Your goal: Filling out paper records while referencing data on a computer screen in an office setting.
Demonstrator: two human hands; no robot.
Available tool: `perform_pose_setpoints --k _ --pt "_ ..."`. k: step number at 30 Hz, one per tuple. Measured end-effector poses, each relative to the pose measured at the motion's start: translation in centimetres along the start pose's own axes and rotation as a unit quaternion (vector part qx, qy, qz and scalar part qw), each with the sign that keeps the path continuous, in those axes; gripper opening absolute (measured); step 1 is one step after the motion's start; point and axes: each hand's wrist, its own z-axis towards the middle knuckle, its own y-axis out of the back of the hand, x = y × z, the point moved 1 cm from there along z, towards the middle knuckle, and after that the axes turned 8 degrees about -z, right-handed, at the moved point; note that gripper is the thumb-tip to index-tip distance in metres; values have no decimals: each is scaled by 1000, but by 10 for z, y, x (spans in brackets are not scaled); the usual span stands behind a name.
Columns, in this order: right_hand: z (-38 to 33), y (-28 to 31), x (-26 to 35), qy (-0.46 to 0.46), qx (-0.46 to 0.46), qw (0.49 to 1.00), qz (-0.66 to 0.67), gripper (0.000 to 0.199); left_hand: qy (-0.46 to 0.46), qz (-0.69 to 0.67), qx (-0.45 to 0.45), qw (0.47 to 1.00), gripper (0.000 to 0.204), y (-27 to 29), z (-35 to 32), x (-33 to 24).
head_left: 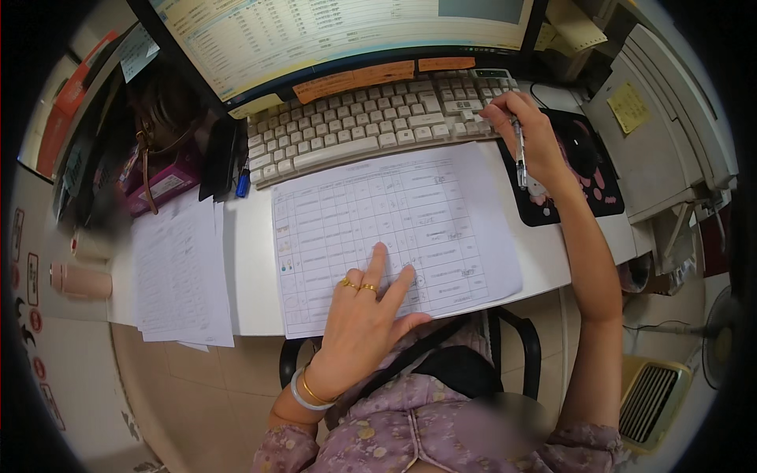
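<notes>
A printed table sheet point(339, 229) with handwritten marks lies in front of the keyboard. My left hand point(363, 311) rests on its lower part, fingers stretched and spread, the index fingertip touching the rows. Rings and two bangles are on that hand and wrist. At the right end of the off-white keyboard point(355, 130), my right hand point(535, 146) is over the number keys. A pen point(520, 162) is tucked in that hand, pointing down toward the desk, while the fingertips are at the keys. Whether they press a key cannot be seen.
Behind the keyboard stands a monitor point(347, 35) with orange notes along its lower edge. A black mouse point(582, 154) sits on a dark mouse pad point(603, 201), beside a printer-like machine point(654, 118). Leftward are stacked papers point(177, 268), a blue marker point(243, 183) and a pink cup point(81, 281).
</notes>
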Motion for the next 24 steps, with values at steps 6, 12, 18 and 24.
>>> perform_pose_setpoints --k 6,12,18,24 --pt "4 7 -5 -13 -6 1000 -13 21 8 6 -7 1000 63 -3 1 0" --pt "6 17 -9 -16 -35 999 -13 21 13 18 -3 1000 64 -4 -4 0" --pt "4 8 -12 -14 -23 1000 -2 17 4 28 -8 1000 63 -4 -2 1" --pt "-4 -9 -1 64 23 998 -8 17 4 24 -15 1000 62 -7 -4 0"
